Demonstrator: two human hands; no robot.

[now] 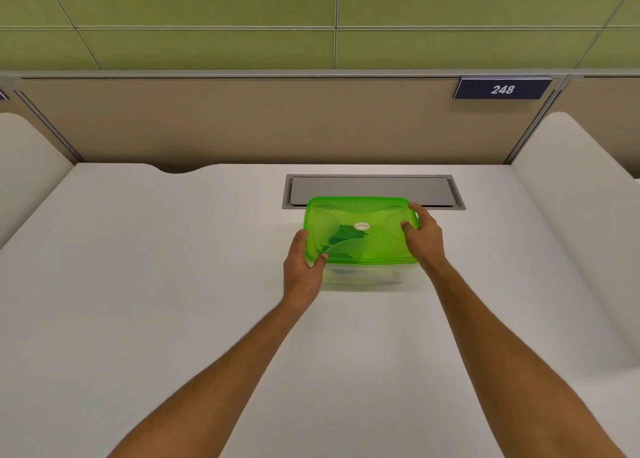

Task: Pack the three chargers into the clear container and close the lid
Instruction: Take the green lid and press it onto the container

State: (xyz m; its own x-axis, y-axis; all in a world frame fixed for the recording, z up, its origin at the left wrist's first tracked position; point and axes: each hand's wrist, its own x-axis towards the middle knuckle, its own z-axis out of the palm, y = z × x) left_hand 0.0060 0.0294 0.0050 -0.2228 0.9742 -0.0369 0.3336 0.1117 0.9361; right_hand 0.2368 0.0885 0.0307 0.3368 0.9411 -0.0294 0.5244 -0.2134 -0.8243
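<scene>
A clear container (367,276) stands on the white desk, a little right of centre. A translucent green lid (360,229) lies flat on top of it, with a small oval label in its middle. Dark shapes, the chargers (341,239), show dimly through the lid; their number is hard to tell. My left hand (303,267) grips the lid's front left corner, thumb on top. My right hand (424,238) holds the lid's right edge, fingers curled over the far right corner.
A grey recessed cable hatch (372,189) sits in the desk just behind the container. A beige partition (242,122) with a "248" sign (502,89) closes the back. Raised white side panels (568,198) flank the white desk (156,250).
</scene>
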